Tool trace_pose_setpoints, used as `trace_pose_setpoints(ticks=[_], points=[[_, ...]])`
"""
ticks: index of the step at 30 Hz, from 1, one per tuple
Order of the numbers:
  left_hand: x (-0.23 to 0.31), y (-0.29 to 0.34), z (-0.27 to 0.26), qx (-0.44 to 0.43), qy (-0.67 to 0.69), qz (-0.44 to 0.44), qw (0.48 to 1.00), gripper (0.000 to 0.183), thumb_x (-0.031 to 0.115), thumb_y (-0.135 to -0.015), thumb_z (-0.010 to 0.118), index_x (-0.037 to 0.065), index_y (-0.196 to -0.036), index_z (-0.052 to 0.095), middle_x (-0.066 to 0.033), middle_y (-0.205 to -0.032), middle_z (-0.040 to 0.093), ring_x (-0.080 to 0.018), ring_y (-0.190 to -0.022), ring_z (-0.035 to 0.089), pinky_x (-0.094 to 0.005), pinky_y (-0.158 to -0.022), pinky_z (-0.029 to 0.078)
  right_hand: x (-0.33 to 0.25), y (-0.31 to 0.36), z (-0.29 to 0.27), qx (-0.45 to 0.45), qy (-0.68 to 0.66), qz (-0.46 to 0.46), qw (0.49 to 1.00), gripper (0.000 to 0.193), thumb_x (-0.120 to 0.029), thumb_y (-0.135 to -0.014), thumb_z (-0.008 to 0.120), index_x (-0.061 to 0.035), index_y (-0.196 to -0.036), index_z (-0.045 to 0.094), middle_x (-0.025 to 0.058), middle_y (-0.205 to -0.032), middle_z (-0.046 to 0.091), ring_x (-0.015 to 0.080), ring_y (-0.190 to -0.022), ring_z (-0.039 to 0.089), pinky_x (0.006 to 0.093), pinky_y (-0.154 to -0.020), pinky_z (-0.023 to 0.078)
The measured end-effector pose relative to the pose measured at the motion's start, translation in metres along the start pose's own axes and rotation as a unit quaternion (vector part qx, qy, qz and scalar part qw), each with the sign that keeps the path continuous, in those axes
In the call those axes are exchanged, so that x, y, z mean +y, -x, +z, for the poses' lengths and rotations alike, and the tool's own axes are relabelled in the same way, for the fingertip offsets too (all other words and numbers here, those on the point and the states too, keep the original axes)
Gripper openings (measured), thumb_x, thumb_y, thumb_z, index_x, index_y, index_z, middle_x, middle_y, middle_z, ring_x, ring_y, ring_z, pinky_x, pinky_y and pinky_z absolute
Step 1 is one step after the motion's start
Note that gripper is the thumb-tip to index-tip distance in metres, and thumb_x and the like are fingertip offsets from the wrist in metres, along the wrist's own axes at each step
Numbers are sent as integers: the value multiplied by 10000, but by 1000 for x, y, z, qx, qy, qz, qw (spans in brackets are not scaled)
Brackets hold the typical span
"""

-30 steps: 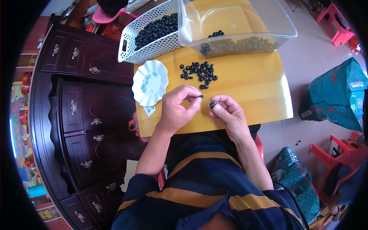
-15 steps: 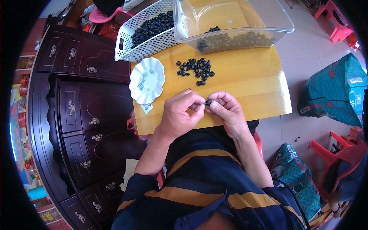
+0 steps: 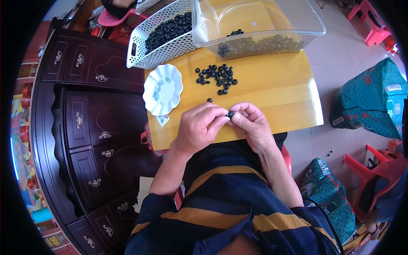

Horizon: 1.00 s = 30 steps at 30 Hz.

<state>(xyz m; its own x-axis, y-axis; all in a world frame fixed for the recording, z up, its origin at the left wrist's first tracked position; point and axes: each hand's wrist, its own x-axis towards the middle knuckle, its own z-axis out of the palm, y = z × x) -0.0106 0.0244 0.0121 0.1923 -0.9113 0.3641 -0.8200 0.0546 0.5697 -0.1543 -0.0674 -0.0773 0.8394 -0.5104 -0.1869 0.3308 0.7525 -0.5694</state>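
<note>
Above the near part of the table, a small round black piece (image 3: 230, 114) is pinched between both my hands. My left hand (image 3: 199, 125) grips it from the left with thumb and forefinger. From the right, my right hand (image 3: 251, 123) closes its thumb and fingers on the same piece. Fingertips cover most of it. One loose black piece (image 3: 209, 100) rests on the table just beyond my left hand. Farther off lies a scattered pile of similar black pieces (image 3: 218, 76). A white scalloped dish (image 3: 175, 91) stands to the left of the pile.
A white perforated basket (image 3: 142, 59) of black pieces stands at the far left of the wooden table (image 3: 280, 93). Beside it, a clear plastic bin (image 3: 314, 32) holds more. Dark drawers (image 3: 102, 119) flank the left side. Teal bags (image 3: 367, 97) and red stools (image 3: 372, 25) are at right.
My left fingers have closed in against the black piece, and that hand has shifted slightly left and down. The loose piece beyond it now shows fully. My right hand has hardly moved.
</note>
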Motion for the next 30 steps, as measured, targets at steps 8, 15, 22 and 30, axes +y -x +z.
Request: trace_pose_setpoints(ticks=[8,15,22,30], points=[[-7,-5,5,17,-8,18,1000,190,8,-774,818,22,-897,674,-100,-816,696,-247,-725,693,-320,-627,535,-2,-7,-2,-1,-37,6,999,183,-106,-957,706,-39,-1117,648,53,-985,712,134,-915,684,278,-858,557],[-5,-6,-8,-9,15,16,1000,146,7,-792,791,29,-877,674,-125,-838,684,-297,-740,679,-357,-653,540,-8,-4,1,32,45,51,997,199,-131,-934,735,-53,-1105,669,17,-945,690,100,-835,623,234,-735,500],[-1,4,-23,-153,244,-121,950,319,37,-820,826,48,-1124,730,-42,-897,681,-118,-802,646,-263,-702,528,-6,10,-6,-112,-9,45,993,178,-32,-946,696,-50,-1113,637,49,-1070,714,124,-990,667,286,-932,529],[-2,-1,-24,-174,248,-44,952,294,40,-821,810,36,-1107,745,-52,-882,659,-158,-777,631,-293,-674,493,-3,-2,-10,-143,-17,36,989,268,-67,-916,752,-76,-1123,582,32,-1003,710,112,-925,665,268,-862,526]])
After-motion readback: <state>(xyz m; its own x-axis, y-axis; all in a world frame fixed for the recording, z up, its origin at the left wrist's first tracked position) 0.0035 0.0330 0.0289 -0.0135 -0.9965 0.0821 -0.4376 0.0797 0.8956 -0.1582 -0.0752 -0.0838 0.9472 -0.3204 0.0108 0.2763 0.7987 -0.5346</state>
